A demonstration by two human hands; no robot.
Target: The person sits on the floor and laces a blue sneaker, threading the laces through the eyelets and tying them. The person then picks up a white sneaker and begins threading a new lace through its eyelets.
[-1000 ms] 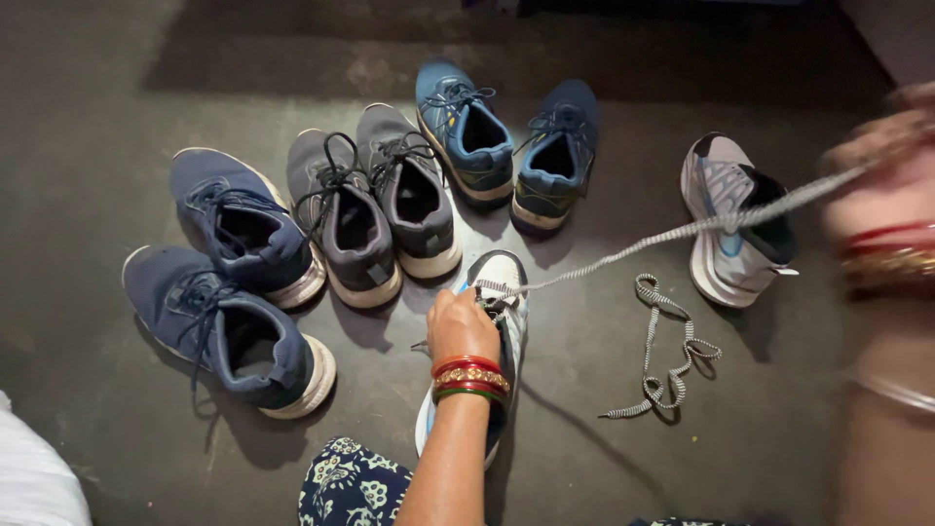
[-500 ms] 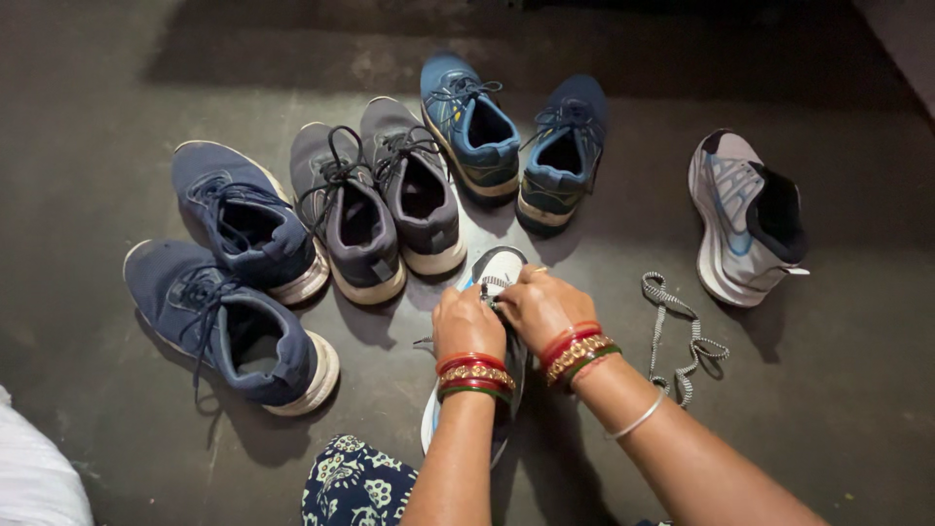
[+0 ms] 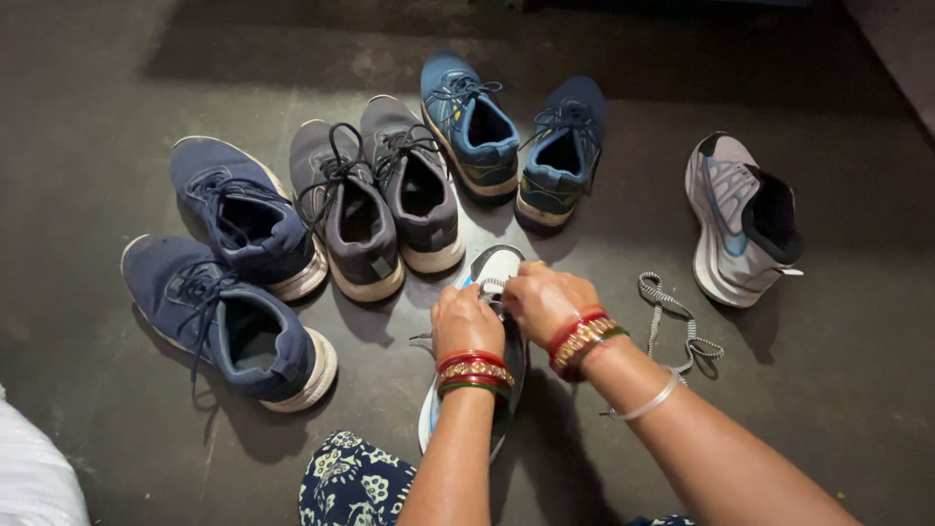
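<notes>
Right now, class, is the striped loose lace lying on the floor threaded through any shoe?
No: the striped lace lies by itself on the floor.

Right hand (image 3: 542, 300) returned (lace drawn in) to shoe (image 3: 497, 268).

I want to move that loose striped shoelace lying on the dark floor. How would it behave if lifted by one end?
The black-and-white striped shoelace lies in slack loops, so it is probably floppy and would dangle and uncurl. It looks thin, likely very light. Its flat woven look suggests it would drag rather than roll on the dark floor.
</notes>
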